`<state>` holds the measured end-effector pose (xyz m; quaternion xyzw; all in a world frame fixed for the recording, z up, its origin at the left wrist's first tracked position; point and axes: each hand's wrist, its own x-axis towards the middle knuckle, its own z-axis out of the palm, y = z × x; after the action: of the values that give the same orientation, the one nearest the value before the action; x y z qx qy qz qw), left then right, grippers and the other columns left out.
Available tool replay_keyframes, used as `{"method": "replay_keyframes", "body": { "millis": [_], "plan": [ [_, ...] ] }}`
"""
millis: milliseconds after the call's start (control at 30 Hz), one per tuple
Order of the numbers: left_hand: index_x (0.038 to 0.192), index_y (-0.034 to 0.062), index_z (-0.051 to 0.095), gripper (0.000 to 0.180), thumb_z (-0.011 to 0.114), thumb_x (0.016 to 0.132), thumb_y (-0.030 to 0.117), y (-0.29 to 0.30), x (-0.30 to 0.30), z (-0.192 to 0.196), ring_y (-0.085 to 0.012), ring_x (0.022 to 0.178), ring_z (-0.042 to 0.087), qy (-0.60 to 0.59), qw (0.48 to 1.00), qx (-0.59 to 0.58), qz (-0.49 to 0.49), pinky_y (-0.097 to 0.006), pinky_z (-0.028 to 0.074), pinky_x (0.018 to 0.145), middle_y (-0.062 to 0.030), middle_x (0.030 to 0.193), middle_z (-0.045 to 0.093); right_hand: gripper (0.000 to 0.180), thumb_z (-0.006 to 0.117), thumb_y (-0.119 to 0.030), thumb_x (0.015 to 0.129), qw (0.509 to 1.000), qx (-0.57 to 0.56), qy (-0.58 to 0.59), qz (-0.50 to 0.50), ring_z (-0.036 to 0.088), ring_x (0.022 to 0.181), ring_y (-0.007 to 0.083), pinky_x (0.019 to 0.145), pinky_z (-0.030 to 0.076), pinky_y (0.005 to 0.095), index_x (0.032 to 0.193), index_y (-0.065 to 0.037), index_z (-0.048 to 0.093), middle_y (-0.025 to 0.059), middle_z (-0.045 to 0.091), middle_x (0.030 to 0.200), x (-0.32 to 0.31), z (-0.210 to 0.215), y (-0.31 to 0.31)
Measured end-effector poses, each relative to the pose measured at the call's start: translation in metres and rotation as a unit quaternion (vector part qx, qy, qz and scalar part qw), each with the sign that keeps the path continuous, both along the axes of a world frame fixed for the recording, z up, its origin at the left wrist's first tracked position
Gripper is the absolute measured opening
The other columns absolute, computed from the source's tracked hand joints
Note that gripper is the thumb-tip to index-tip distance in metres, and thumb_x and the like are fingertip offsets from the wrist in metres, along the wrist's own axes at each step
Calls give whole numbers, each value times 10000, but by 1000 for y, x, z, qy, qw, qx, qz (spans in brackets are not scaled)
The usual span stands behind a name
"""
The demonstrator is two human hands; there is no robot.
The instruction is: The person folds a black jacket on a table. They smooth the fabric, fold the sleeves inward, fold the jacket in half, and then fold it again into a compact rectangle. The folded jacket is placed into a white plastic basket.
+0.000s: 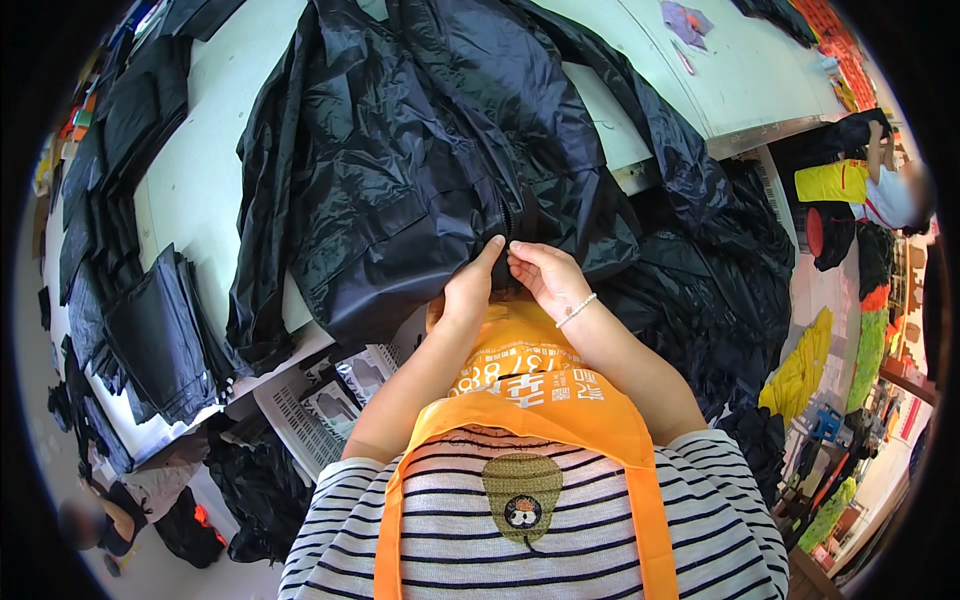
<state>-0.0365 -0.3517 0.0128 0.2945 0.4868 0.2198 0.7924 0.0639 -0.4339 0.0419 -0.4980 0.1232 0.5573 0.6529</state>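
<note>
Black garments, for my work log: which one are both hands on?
The spread-out jacket: left hand and right hand are at its zipper. The folded pile, left, and loose heap, right, lie untouched.

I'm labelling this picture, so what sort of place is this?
Probably a garment workshop: a black jacket spread over a pale table, dark folded garments stacked at left, and black fabric heaped at right.
</note>
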Motion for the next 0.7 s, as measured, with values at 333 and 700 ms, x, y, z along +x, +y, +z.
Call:
{"method": "replay_keyframes", "body": {
  "millis": [333, 700],
  "plan": [
    [873, 36, 688, 357, 627, 854, 387, -6, -12, -28, -199, 709, 639, 246, 830, 467, -183, -282, 487, 688, -98, 826, 691, 116, 660, -71, 823, 998, -52, -27, 4, 633, 773, 138, 719, 507, 231, 916, -1, 656, 69, 670, 840, 2, 2, 1],
    [977, 14, 644, 455, 604, 856, 451, 12, -25, -17, -133, 852, 594, 172, 904, 294, -258, -243, 446, 810, -70, 978, 668, 124, 674, -97, 823, 946, -57, -276, 163, 635, 698, 132, 669, 517, 252, 861, 15, 638, 77, 669, 812, 0, 8, 10]
  ]
}}
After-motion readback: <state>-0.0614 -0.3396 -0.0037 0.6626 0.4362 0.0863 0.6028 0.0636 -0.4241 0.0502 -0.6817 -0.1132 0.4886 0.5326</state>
